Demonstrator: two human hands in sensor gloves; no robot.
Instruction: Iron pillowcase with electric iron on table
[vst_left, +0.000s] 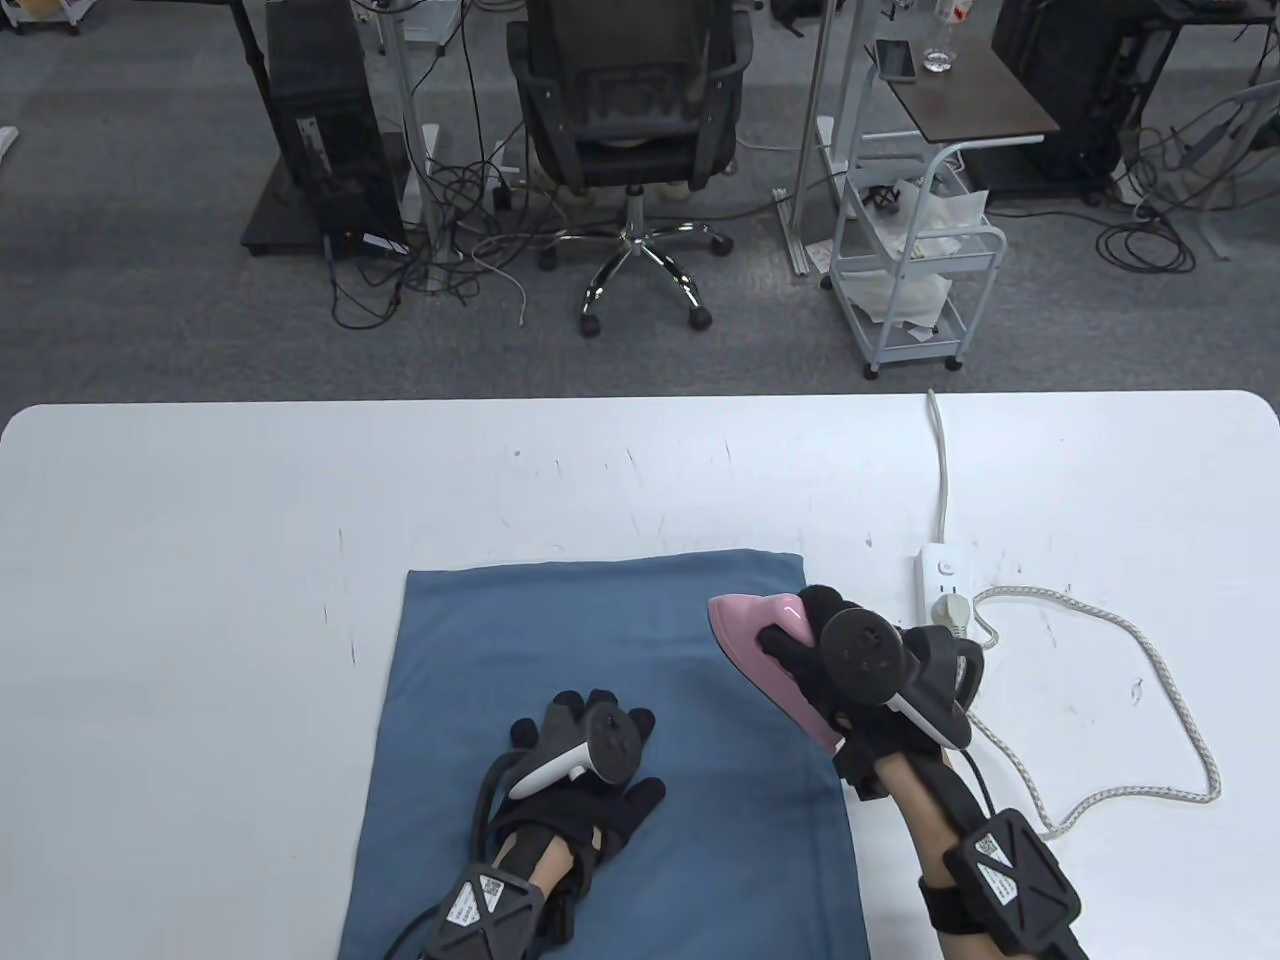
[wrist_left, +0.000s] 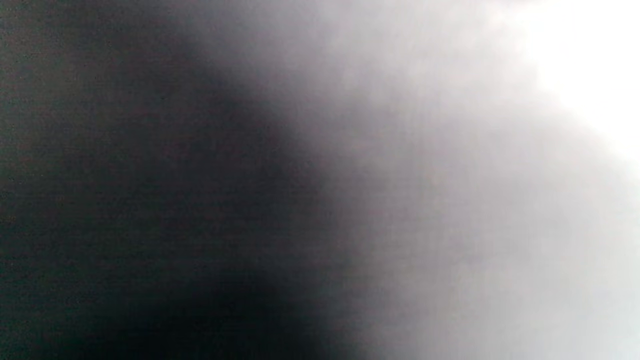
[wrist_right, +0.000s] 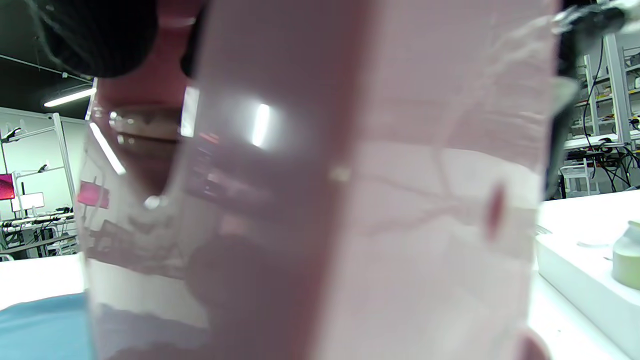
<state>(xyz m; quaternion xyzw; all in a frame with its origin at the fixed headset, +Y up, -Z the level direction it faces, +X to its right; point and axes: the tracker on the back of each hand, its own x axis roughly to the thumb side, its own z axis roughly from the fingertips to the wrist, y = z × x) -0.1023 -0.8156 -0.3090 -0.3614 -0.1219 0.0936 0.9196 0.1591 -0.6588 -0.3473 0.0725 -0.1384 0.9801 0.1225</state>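
Gripping iron (vst_left: 765, 650) w/ right hand (vst_left: 850, 660) | nose far-left, axis diagonal

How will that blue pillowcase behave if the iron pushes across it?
The pillowcase looks thin and limp, so it would likely bunch or slide on the smooth table. The left hand resting flat on it should help anchor it against the iron.

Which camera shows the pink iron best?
The table view: the whole iron shows there, gripped by the right hand at the pillowcase's right edge. The right wrist view shows only a blurry pink close-up; the left wrist view shows nothing.
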